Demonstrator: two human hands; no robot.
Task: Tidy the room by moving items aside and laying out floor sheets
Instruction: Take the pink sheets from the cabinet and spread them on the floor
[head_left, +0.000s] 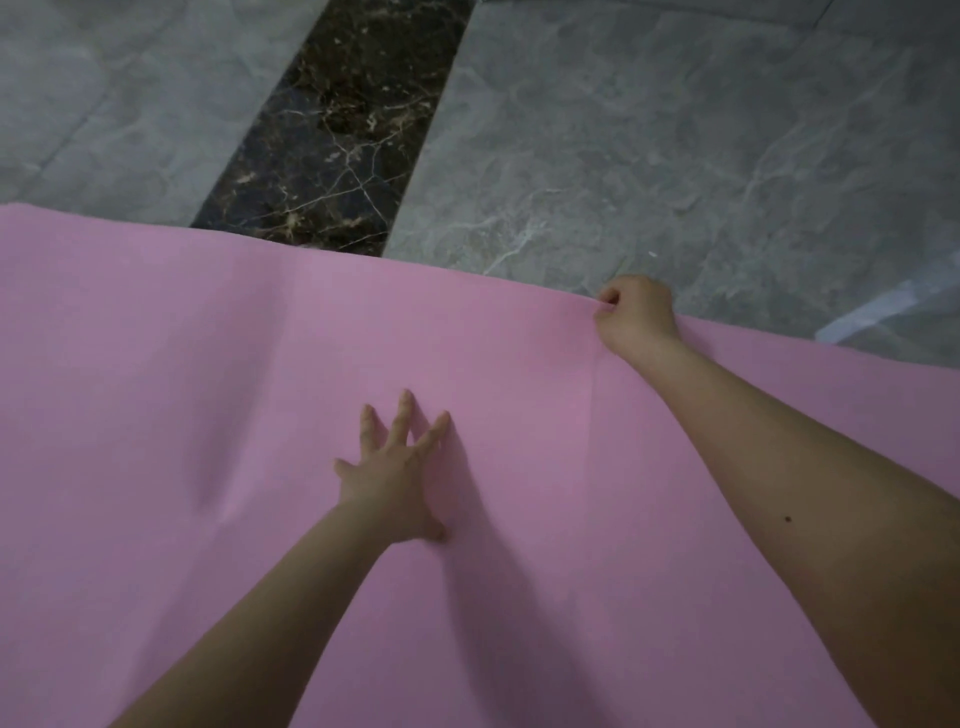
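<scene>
A large pink floor sheet (208, 389) lies spread over the lower two thirds of the head view, with faint fold creases across it. My left hand (400, 473) rests flat on the sheet near its middle, fingers spread, holding nothing. My right hand (636, 314) is closed on the sheet's far edge, pinching it between thumb and fingers. Both forearms reach in from the bottom of the view.
Beyond the sheet's far edge is grey marble floor (675, 130). A dark brown marble strip (332, 130) runs diagonally from the top centre down under the sheet. A pale reflection (878, 312) shines on the tiles at the right.
</scene>
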